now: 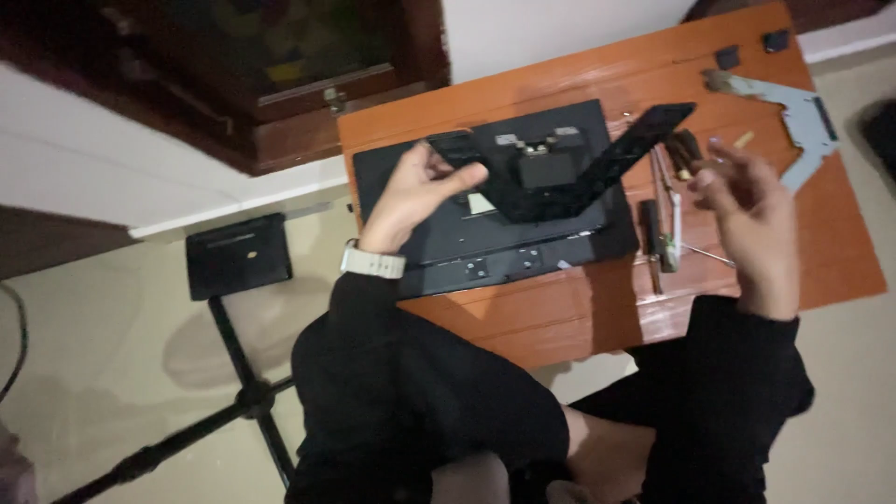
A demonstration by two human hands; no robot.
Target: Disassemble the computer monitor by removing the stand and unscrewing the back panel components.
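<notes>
left hand (pixel 417 187): i see it gripping one leg of the black v-shaped stand (pixel 569 168), thumb over the leg's end.
right hand (pixel 747 210): raised above the tools, fingers loosely curled; blurred, i cannot tell if it holds anything.
stand: it lies on the back of the black monitor (pixel 448 238), fixed at the middle.
monitor: face down on the orange wooden table (pixel 597 308).
tools: screwdrivers (pixel 658 233) just right of the monitor.
bracket: grey metal bracket (pixel 793 117) near the far right edge.
</notes>
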